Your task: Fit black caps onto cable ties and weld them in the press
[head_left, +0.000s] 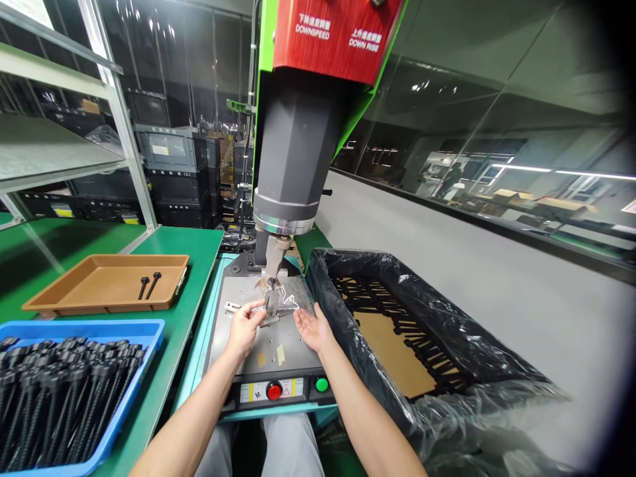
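Note:
My left hand [244,329] reaches to the left side of a small metal fixture [271,306] on the machine's grey base plate [248,358]. Its thumb and fingertips are pinched together at the fixture, and what they hold is too small to make out. To the right of the fixture, my right hand [314,328] lies palm up with its fingers stretched out, holding nothing. Straight above the fixture is the metal horn [275,255] of a press-like machine [298,146]. A dark part shows between horn and fixture, partly hidden.
Left, a blue tray [159,331] holds many black strap-like parts; behind it a brown tray [99,278] holds two black pieces. To the right stands a bin [377,265] lined with black plastic, with parts and cardboard inside. Red [273,391] and green buttons [322,384] face me.

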The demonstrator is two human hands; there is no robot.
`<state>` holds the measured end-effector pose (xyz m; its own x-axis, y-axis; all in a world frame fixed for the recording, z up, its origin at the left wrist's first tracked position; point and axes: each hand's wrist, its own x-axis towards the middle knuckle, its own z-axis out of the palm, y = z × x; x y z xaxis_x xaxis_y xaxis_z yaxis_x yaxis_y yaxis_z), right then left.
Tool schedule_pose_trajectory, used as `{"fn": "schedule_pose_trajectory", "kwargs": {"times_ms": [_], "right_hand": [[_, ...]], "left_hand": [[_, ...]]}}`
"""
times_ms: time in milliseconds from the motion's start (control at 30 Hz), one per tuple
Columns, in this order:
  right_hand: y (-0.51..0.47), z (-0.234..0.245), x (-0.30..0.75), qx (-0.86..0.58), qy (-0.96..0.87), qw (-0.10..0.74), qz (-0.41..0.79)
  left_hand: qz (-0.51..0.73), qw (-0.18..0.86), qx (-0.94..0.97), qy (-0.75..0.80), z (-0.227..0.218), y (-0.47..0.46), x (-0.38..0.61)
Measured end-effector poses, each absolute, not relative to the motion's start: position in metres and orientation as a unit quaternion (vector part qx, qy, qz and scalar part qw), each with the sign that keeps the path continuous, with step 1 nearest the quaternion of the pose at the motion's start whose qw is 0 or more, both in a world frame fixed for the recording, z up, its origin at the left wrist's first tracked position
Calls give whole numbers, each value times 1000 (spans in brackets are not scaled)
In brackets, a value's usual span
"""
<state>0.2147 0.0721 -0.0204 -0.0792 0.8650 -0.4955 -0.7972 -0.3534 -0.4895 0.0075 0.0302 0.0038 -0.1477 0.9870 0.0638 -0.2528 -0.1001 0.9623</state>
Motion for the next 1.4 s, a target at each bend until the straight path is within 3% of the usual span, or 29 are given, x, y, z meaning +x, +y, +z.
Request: {"fn": "schedule_pose_trajectory", "kwargs": {"times_ms": [233, 367, 500, 567, 633, 733, 933, 1033, 1400], "right_hand": [[40, -15, 217, -359, 7, 563, 744], [-3, -43, 235, -413, -61, 573, 705], [-42, -81, 267, -593, -342, 611, 397], [-52, -96, 280, -654, -456, 555, 238], [-57, -109, 287, -674, -529, 488, 167], [-56, -126, 287, -673, -574, 432, 175], [-58, -143, 288, -656, -599, 412, 204], [-61, -143, 293, -646, -608, 403, 225], [-63, -145, 289, -657, -599, 403, 219]], "left_hand": [[574, 515, 448, 452, 12, 5, -3], [563, 409, 478, 536, -9, -32, -33], [561, 250, 459, 642, -38, -63, -58], [511, 191, 482, 686, -51, -70, -63], [450, 157, 525, 705, -64, -73, -64], [397, 136, 586, 694, -82, -79, -66], [350, 147, 617, 689, -105, -93, -84], [335, 183, 621, 685, -107, -97, -91], [328, 170, 617, 695, -103, -97, -89]]}}
